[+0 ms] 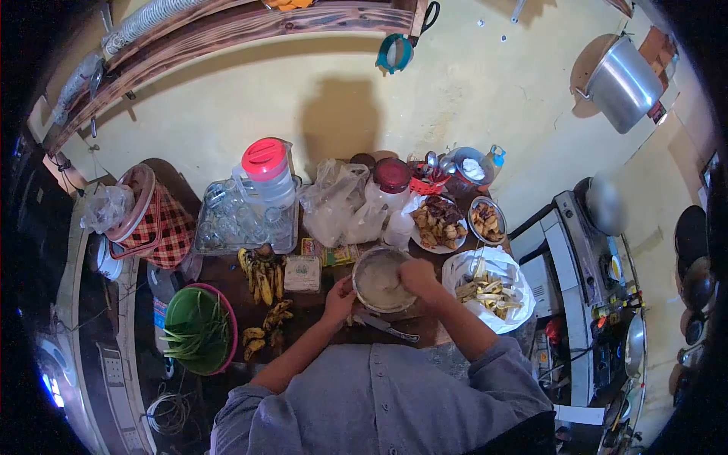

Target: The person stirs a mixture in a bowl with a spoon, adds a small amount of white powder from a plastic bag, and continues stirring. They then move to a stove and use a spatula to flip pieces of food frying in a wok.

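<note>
A metal bowl [371, 292] of pale, batter-like mix stands near the table's front edge. My left hand [339, 303] grips its left rim, fingers curled against the side. Over the bowl's right side, my right hand [419, 279] is closed, its fingers partly hidden; what it holds, if anything, I cannot make out. A knife [389, 327] lies just in front of the bowl. To the right sits a white plastic bag [513, 309] with banana peels [485, 292] in it. Behind the bowl is a plate of fried pieces [438, 224], beside a smaller bowl of similar pieces [486, 221].
Bananas [262, 277] and a square white pack [302, 274] lie left of the bowl. Farther left are a tray of glasses [243, 220], a red-lidded jug [267, 171] and a green basin [199, 330]. A stove [580, 227] stands at the right.
</note>
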### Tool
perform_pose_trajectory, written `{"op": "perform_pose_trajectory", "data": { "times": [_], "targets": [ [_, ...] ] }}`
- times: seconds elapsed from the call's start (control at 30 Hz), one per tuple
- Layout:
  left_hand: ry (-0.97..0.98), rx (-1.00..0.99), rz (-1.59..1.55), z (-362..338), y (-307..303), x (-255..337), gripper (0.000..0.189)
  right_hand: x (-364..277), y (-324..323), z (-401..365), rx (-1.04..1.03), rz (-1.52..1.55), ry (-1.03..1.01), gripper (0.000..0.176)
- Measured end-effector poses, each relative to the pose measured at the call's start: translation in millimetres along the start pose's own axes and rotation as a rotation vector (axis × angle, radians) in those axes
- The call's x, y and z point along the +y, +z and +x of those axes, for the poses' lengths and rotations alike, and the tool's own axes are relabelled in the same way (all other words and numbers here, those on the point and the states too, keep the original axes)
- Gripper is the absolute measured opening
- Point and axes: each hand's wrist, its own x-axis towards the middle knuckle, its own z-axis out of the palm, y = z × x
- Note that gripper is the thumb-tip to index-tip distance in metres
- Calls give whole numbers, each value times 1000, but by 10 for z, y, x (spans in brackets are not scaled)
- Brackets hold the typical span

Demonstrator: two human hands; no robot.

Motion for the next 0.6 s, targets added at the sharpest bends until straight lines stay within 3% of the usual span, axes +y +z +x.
{"op": "perform_pose_trajectory", "data": {
  "times": [0.1,0.2,0.33,0.4,0.43,0.53,0.6],
  "targets": [
    [-4,-11,-29,-103,63,118,40,157,80,124,102,-53,197,15],
    [-69,18,-73,-86,87,157,39,-96,133,24,191,45,29,15],
    [-66,20,-60,-99,76,152,39,-2,103,-63,-47,-48,5,14],
    [-109,16,-62,-89,61,152,40,88,3,-47,36,-79,254,15],
    [-133,7,-64,-80,67,151,40,91,77,-34,27,-78,258,15],
    [-135,91,-36,-100,131,164,41,-75,231,-21,161,-25,204,15],
    [-140,84,-81,-129,137,182,41,-207,193,-110,160,17,-21,14]
  ]
}}
